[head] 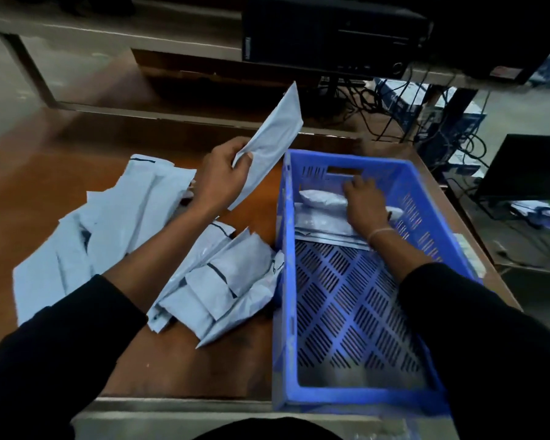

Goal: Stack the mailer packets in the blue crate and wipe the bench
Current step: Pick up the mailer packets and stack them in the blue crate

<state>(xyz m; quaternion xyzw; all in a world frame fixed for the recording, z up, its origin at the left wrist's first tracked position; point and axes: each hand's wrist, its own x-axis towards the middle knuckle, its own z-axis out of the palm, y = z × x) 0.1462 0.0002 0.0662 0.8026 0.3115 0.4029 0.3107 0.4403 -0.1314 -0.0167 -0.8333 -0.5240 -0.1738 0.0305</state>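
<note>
Stacking is under way, early going by the look of it. A small stack of packets (323,214) is lying against the far end of the blue crate (285,249), with the near stretch of its slotted floor showing bare. Most mailer packets are waiting on the bench (45,173): a spread-out heap (108,223) to the left and a tighter bundle (223,281) just beside the crate's left wall. No cloth is showing anywhere in view, so the wipe looks not yet begun. Left hand (223,179) is holding one flat grey mailer (272,144) up above the bench, tilted, its top corner pointing away; thumb is pinching the lower edge against curled fingers, a firm close grip. Right hand (364,203) is reaching inside the crate, palm down, fingers spread fairly flat and pressing on the stacked packets, gripping nothing as far as can be seen. Judging from this, the raised mailer is heading for the crate stack.
</note>
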